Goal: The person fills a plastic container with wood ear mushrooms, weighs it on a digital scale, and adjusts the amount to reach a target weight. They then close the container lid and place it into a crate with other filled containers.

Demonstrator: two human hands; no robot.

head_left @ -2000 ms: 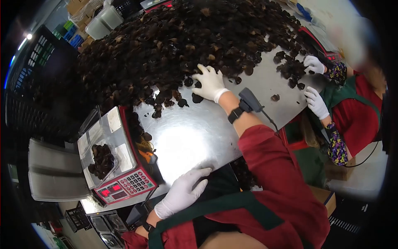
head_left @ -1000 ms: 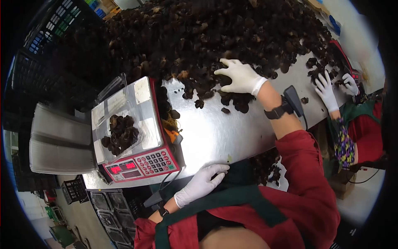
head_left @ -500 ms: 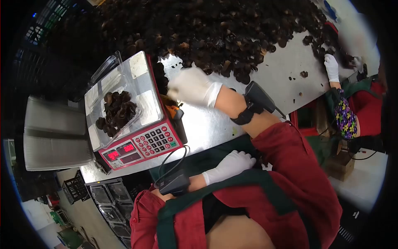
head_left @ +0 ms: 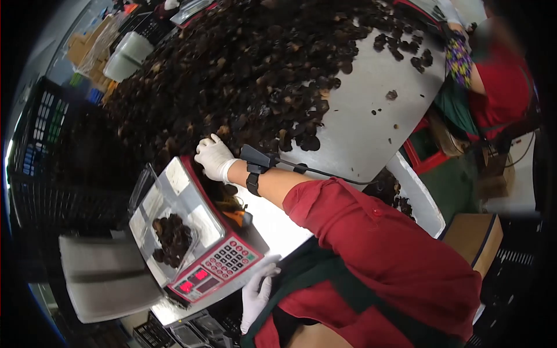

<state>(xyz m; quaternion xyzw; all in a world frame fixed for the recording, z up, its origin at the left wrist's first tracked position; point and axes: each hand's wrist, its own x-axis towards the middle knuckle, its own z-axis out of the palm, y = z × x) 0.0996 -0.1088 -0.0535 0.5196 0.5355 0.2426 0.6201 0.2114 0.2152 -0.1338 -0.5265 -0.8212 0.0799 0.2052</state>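
My right hand, in a white glove, touches the near edge of a large heap of dark wood ear mushrooms. Its fingers are bent and slightly apart; the tips are partly hidden. I cannot see anything held in it. Just below stands a red and silver digital scale with lit red digits. On its pan rests a clear plastic tray with a small pile of wood ear. My left hand, also gloved, is low by the table's front edge, fingers apart, holding nothing.
An orange-and-grey tool lies right of the scale. Stacked plastic trays stand to the left. A white foam box with dark pieces and a cardboard box are at right. A co-worker's patterned sleeve is at the upper right.
My right hand has moved from above the table beside the scale to the heap's edge. The view has shifted, and my left hand now shows lower, with its fingers spread.
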